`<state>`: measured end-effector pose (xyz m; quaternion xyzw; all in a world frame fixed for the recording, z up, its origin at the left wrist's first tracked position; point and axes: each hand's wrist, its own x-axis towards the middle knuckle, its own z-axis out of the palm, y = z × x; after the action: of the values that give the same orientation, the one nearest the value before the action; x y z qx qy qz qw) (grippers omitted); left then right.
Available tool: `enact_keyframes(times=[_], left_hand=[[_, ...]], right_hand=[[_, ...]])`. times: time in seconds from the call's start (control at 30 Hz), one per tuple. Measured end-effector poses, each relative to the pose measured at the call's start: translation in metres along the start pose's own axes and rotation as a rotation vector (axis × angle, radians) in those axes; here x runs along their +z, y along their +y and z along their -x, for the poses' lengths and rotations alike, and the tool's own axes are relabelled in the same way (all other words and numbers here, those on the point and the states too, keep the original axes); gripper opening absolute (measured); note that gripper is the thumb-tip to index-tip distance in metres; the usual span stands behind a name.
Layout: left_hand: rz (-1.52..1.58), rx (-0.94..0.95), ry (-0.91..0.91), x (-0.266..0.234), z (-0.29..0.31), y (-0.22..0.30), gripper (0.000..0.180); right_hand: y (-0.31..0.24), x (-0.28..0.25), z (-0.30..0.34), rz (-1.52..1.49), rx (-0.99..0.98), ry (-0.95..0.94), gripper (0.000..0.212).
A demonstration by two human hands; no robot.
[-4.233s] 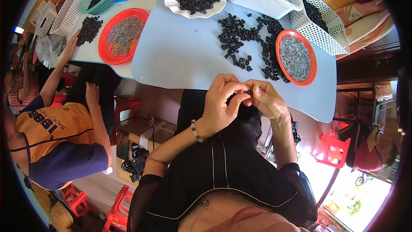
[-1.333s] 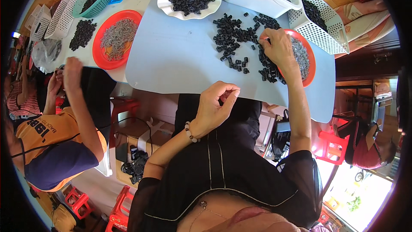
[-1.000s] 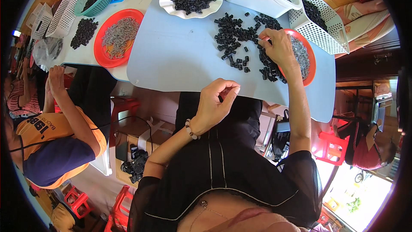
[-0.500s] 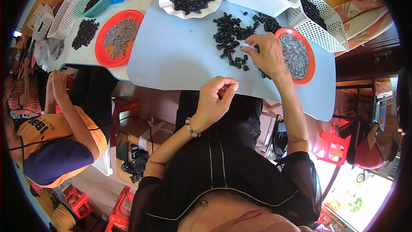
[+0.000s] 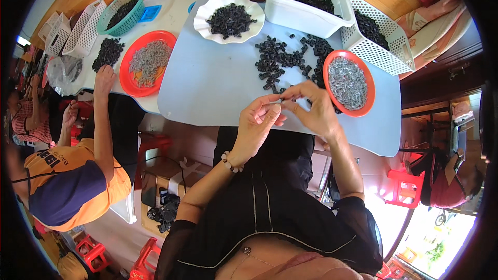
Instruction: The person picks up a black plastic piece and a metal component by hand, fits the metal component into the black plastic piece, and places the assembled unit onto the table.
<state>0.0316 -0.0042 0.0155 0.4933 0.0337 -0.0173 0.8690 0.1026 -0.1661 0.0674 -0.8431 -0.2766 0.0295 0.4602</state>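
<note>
My left hand [image 5: 261, 120] and my right hand [image 5: 310, 109] meet over the near edge of the pale blue table [image 5: 207, 83]. Their fingertips pinch a small black part [image 5: 282, 99] between them. Just beyond lies a loose pile of small black parts [image 5: 282, 59]. To the right of my right hand sits a red plate of small grey metal pieces [image 5: 348, 82]. A beaded bracelet is on my left wrist.
A white scalloped dish of black parts [image 5: 229, 19], a white tub [image 5: 307, 1] and a white perforated basket [image 5: 374, 36] stand at the back. On the left, another person's hand [image 5: 105, 77] rests by a second red plate [image 5: 147, 62], a green basket [image 5: 121, 11] and white baskets.
My right hand has come back from the pile and red plate to meet my left hand at the table's near edge. The person on the left has reached a hand onto their table.
</note>
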Motion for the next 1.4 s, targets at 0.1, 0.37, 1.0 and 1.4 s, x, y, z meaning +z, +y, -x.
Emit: enact_keyframes(times=[0.1, 0.37, 1.0, 1.4], left_hand=[[0.024, -0.023, -0.045, -0.001, -0.003, -0.006, 0.033], [-0.012, -0.054, -0.085, 0.0, -0.002, -0.01, 0.031], [-0.124, -0.017, -0.079, -0.002, 0.006, -0.023, 0.024], [-0.148, 0.006, -0.061, 0.002, 0.007, -0.019, 0.025]], right_hand=[[-0.005, 0.006, 0.009, 0.09, -0.131, 0.041, 0.024], [-0.001, 0.0, 0.019, 0.148, -0.152, -0.012, 0.028], [0.017, -0.044, 0.026, 0.169, -0.147, 0.133, 0.024], [0.084, -0.075, 0.03, 0.75, 0.18, 0.371, 0.024]])
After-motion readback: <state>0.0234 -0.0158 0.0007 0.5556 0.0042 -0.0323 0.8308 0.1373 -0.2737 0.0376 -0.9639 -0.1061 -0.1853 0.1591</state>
